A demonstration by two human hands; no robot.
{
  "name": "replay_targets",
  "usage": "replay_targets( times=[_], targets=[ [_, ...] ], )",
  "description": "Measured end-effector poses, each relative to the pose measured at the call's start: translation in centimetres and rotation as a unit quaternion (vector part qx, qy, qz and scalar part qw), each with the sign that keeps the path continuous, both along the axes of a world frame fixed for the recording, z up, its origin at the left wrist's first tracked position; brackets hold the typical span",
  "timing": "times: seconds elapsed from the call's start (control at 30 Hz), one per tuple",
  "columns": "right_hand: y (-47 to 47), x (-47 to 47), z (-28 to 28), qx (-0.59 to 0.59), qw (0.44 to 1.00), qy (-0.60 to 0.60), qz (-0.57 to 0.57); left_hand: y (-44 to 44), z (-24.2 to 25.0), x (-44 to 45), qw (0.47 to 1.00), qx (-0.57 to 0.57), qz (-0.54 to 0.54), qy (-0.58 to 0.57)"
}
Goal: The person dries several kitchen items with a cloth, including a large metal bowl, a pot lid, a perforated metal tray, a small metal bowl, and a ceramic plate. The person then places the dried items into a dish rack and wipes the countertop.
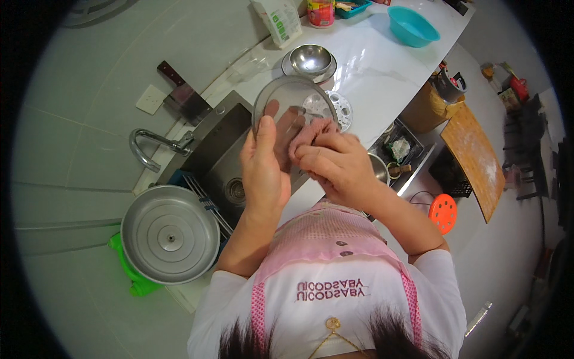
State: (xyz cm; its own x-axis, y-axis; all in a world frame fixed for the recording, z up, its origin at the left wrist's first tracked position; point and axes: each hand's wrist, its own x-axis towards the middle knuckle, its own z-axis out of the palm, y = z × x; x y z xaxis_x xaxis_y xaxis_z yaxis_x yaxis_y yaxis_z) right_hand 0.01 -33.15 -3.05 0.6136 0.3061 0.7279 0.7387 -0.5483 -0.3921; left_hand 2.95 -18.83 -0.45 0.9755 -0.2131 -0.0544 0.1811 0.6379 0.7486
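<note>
My left hand (265, 172) grips a clear round dish or lid (287, 96) by its edge, with the thumb on the near side. Its fingers show through from behind. In my right hand (343, 168) is a bunched pink cloth (314, 134), pressed against the dish's right part near the rim. The dish is tilted above the right end of a steel sink (217, 170) and the countertop beside it. Partly hidden behind it lies a perforated metal disc (343, 110). Just beyond, a steel bowl (310, 59) rests on a round plate or lid.
A chrome faucet (154, 143) arches at the sink's left. A cleaver (188, 98) leans against the wall. A large round metal lid or pan (170, 235) stands by the dish rack (204, 197). Along the counter are a bag (280, 22), a jar (321, 12) and a teal basin (412, 27).
</note>
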Motion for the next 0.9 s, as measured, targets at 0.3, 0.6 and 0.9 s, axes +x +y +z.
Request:
replay_targets(
  times=[0.3, 0.6, 0.9],
  targets=[
    [2.4, -1.5, -0.8, 0.132, 0.989, 0.070, -0.014, -0.6, -1.2, -0.6, 0.996, 0.049, -0.009, -0.079],
    [-2.7, -0.9, 0.0, 0.635, 0.636, 0.431, 0.086, 0.5, -1.5, 0.1, 0.457, 0.634, 0.081, -0.618],
    [-3.4, -0.7, -1.6, 0.653, 0.626, 0.426, 0.011, 2.6, -3.3, 1.1, 0.868, 0.296, 0.091, -0.389]
  ],
)
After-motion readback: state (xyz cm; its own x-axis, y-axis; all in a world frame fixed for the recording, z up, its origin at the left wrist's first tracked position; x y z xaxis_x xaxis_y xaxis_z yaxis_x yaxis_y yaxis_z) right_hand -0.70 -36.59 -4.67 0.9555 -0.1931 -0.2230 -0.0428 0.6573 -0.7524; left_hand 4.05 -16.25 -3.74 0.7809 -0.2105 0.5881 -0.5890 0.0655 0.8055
